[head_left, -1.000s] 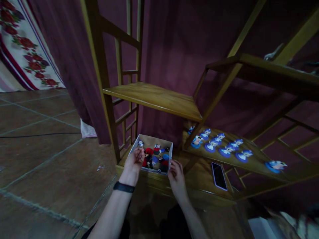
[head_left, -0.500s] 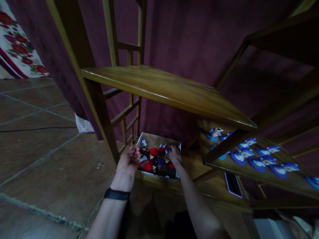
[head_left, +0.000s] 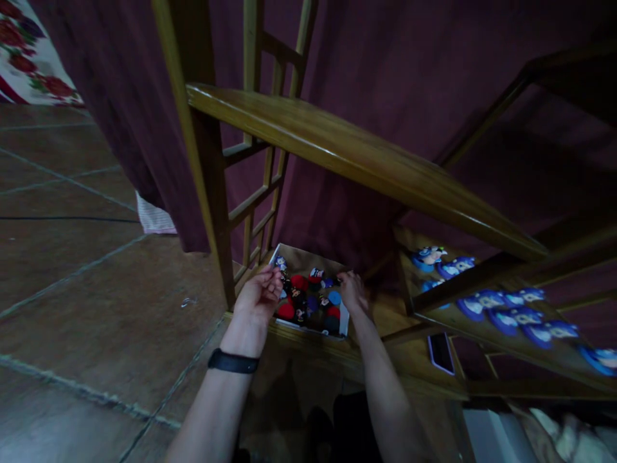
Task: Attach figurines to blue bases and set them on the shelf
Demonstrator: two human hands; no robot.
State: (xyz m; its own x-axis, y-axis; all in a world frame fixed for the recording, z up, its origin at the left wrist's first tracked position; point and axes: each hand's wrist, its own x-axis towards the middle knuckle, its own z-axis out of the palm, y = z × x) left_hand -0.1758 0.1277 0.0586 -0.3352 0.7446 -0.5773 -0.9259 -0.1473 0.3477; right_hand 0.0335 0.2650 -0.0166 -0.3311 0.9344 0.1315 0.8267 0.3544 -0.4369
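Note:
A shallow cardboard box (head_left: 315,256) with pale edges rests on the low wooden shelf. Several small figurines (head_left: 299,283) in red, black and blue lie jumbled inside it. My left hand (head_left: 260,292), with a dark band on its wrist, is at the box's left side, palm turned up and fingers curled on the wall. Over the right rim are the bent fingers of my right hand (head_left: 353,290), gripping that side. The fingertips of both hands are partly hidden.
A wooden shelf board (head_left: 337,141) overhangs the box. To the right, several blue-based figurines (head_left: 515,318) lie on another shelf, with a phone (head_left: 441,352) below. A slatted frame (head_left: 260,199) and purple curtain (head_left: 376,71) stand behind. Tiled floor (head_left: 72,308) spreads left.
My right hand has moved from the figurines inside the box to its right rim. A round blue piece now shows in the box. My left hand stays at the left side; the view has shifted.

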